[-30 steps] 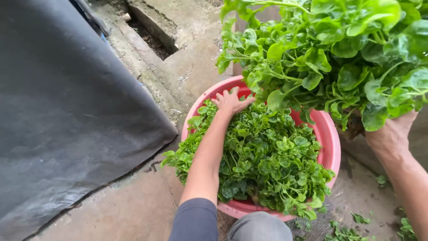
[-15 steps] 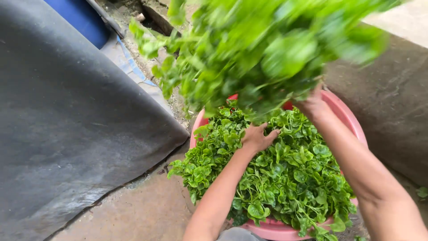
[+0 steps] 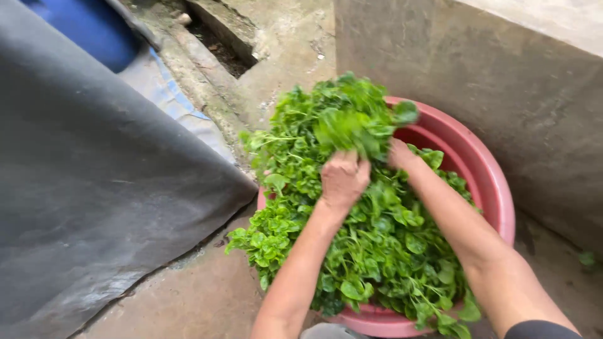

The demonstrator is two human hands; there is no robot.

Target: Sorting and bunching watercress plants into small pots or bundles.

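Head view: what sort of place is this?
Probably an outdoor yard or wash area at a home: rough concrete ground, a drain channel and a concrete wall. Both hands work leafy greens in a pink basin.

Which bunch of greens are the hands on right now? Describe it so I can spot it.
Find the round pink basin against the concrete wall, heaped with leafy greens. The bunch sits at its far left rim, gripped by the left hand and right hand. It alone rises above the flatter heap.
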